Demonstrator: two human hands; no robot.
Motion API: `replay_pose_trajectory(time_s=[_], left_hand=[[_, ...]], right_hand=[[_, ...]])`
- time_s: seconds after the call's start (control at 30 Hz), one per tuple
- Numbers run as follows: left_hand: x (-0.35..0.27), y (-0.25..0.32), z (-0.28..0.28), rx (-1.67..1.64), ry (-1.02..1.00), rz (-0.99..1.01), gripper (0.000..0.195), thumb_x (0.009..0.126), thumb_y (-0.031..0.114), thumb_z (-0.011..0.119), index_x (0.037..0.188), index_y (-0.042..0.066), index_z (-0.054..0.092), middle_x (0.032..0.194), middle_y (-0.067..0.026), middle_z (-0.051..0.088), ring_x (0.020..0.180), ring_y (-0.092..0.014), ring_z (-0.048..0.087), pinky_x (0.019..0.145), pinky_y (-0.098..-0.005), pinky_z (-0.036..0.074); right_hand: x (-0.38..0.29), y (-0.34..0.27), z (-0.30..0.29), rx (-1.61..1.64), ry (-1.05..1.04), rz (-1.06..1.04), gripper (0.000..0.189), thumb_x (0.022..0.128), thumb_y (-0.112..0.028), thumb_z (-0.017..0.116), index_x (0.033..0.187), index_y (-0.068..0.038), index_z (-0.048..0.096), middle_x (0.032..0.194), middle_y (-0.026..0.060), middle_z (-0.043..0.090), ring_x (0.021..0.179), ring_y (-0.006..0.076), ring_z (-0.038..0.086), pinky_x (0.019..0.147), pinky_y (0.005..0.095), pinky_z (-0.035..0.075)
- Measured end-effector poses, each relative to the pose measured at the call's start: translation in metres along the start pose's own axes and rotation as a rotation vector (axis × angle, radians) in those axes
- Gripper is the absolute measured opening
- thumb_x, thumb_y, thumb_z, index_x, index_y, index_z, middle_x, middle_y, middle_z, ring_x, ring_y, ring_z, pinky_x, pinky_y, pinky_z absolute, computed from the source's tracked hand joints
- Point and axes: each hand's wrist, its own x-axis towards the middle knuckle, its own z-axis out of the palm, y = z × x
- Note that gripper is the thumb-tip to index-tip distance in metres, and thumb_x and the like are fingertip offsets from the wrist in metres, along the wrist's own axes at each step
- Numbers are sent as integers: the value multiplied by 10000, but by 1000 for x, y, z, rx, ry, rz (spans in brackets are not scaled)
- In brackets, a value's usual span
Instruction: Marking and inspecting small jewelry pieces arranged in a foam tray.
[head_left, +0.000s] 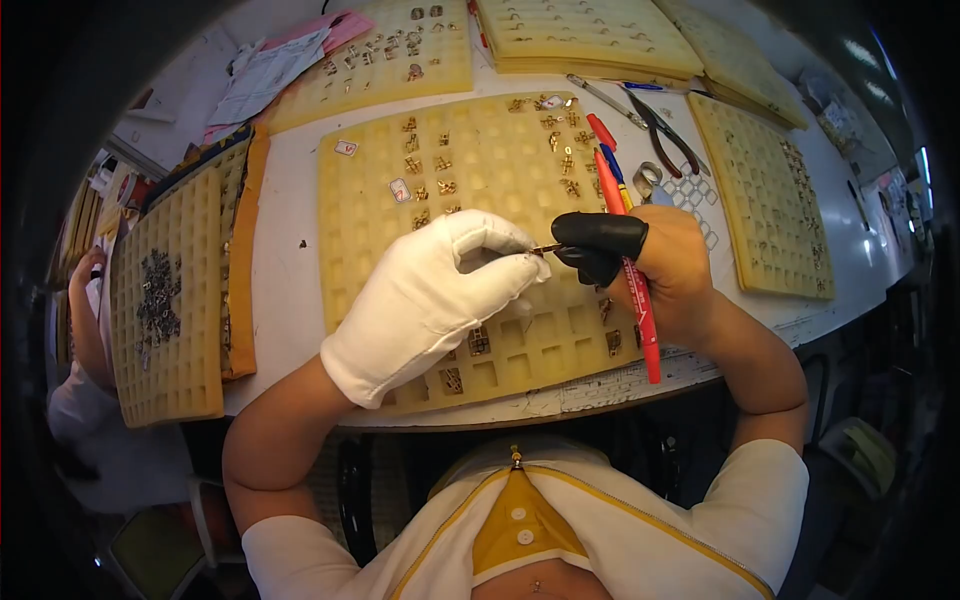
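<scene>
In a white cloth glove, my left hand (427, 300) pinches a small gold-coloured metal piece (545, 249) between thumb and forefinger. My right hand (667, 262) wears black rubber covers on thumb and forefinger, and their tips meet the piece's other end. A red marker pen (643, 322) is tucked through the right hand, slanting down past the palm. Both hands hover over a yellowish compartment tray (495, 180). Clusters of gold-coloured pieces (446, 187) sit in some of its pockets, along with small written tags (400, 190). My left hand hides part of the tray.
Pliers (664, 139), tweezers (607, 101) and a metal ring (646, 178) lie to the right. More trays stand at the back (592, 37), right (757, 202) and left (169, 360). Papers (270, 75) lie back left. Another person's arm (91, 322) shows at far left.
</scene>
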Motion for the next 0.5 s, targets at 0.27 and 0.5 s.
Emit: replay_pose_trajectory(time_s=[0.27, 0.5], left_hand=[[1, -5, -1, 19, -7, 121, 180, 880, 129, 601, 958, -33, 611, 909, -67, 597, 784, -141, 653, 687, -242, 492], [6, -20, 1, 56, 71, 218, 112, 882, 57, 597, 972, -9, 591, 887, -44, 646, 760, -100, 623, 692, -234, 490]], right_hand=[[-1, 1, -2, -42, -37, -1, 291, 713, 29, 679, 1001, -2, 648, 700, 86, 654, 543, 211, 621, 496, 302, 449], [-3, 2, 0, 23, -49, 67, 268, 741, 11, 694, 1006, -3, 652, 720, 82, 666, 543, 185, 624, 492, 289, 449]])
